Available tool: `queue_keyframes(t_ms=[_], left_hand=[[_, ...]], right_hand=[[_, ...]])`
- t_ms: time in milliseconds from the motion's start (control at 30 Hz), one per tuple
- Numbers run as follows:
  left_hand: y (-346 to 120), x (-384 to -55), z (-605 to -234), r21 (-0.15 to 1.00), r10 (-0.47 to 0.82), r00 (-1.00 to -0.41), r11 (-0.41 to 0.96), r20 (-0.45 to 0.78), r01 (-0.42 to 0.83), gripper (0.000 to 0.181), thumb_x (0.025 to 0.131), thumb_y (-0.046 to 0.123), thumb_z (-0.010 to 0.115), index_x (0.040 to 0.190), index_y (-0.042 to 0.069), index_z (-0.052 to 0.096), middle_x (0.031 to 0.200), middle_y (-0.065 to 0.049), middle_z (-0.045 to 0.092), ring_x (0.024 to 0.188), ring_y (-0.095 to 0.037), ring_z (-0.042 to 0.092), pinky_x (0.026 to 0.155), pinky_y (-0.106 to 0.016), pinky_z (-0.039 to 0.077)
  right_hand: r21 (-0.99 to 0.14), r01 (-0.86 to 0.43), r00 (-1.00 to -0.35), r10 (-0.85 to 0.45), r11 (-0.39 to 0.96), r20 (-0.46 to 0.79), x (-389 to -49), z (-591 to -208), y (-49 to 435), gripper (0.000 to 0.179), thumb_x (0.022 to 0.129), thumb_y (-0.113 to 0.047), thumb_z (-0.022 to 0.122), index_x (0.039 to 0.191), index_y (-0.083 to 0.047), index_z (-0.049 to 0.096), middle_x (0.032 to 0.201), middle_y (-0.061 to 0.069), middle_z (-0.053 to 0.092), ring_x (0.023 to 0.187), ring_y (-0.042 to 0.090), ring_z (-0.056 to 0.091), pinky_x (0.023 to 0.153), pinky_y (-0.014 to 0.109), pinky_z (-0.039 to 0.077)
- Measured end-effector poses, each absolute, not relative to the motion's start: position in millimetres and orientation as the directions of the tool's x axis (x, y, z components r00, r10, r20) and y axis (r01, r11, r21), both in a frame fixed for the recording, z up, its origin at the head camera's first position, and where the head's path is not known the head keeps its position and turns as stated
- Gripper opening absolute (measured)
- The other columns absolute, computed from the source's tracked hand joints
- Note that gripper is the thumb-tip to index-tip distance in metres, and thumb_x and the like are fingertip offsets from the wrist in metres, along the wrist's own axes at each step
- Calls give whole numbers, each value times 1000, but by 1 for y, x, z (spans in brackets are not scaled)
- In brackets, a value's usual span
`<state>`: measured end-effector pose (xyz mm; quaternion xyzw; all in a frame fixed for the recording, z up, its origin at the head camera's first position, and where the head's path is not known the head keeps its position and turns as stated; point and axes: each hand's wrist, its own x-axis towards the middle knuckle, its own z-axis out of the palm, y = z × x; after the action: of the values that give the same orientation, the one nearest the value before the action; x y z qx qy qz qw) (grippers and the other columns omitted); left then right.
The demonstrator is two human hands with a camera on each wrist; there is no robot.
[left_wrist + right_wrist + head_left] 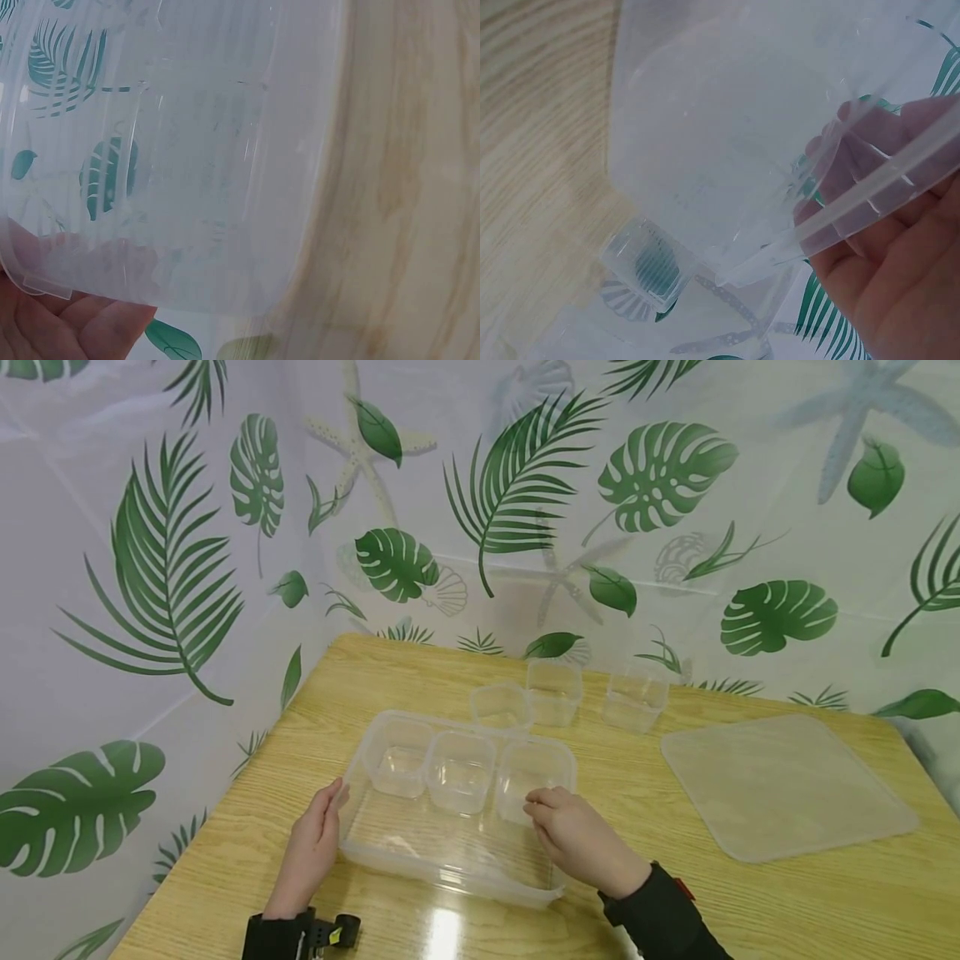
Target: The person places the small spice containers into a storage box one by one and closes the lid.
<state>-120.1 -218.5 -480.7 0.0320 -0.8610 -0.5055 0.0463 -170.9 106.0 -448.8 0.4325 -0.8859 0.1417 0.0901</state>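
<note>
A large clear plastic container sits on the wooden table before me. Three small clear containers stand in a row along its far side: a left one, a middle one and a right one. My left hand holds the large container's left side at the rim, and in the left wrist view some of its fingers show through the wall. At the opposite side my right hand has its fingers curled over the rim, close to the right small container. Through the plastic, its fingers are visible.
Behind the large container stand more small clear containers: a near one, another and one farther right. A flat translucent lid lies on the table's right. A leaf-patterned cloth hangs behind the table.
</note>
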Motion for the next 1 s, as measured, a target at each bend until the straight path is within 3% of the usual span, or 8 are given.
queue_keyframes(t_ms=[267, 533, 700, 867, 1000], left_hand=[[-220, -121, -483, 871, -104, -993, 491, 51, -7, 40, 98, 11, 25, 135, -4, 27, 132, -23, 38, 121, -34, 35, 94, -49, 31], [-219, -120, -482, 873, -106, -993, 488, 56, -3, 40, 98, 11, 24, 134, -4, 28, 131, -23, 39, 120, -35, 36, 94, -50, 31], [-220, -121, -484, 876, -110, -993, 482, 53, -6, 40, 98, 11, 25, 135, -4, 28, 132, -23, 38, 120, -34, 36, 93, -49, 32], [-221, -122, -486, 871, -107, -993, 491, 58, -2, 40, 98, 9, 25, 134, -5, 28, 131, -23, 39, 120, -34, 36, 91, -47, 35], [-221, -123, -486, 868, -110, -992, 497, 61, -1, 39, 97, 9, 26, 134, -5, 28, 131, -23, 39, 119, -34, 37, 91, -48, 35]], right_hand=[[-177, -791, -611, -744, 586, 271, -171, -447, 106, 18, 81, 0, 59, 97, 5, 64, 99, 16, 59, 88, 26, 56, 74, 34, 47], [-277, -776, -630, -719, 567, 293, -174, -438, 113, 19, 82, -1, 59, 100, 3, 61, 103, 17, 56, 91, 26, 55, 72, 31, 48], [-327, -713, -701, -628, 620, 338, -184, -428, 124, 19, 83, -1, 59, 102, 0, 60, 103, 13, 55, 88, 22, 56, 69, 30, 47], [-453, -591, -806, -465, 668, 366, -205, -426, 144, 19, 86, -2, 55, 105, 3, 57, 101, 16, 55, 88, 28, 54, 71, 38, 45], [-502, -480, -864, -286, 720, 415, -238, -450, 173, 25, 91, -18, 50, 110, -2, 55, 103, 14, 54, 90, 28, 51, 64, 42, 44]])
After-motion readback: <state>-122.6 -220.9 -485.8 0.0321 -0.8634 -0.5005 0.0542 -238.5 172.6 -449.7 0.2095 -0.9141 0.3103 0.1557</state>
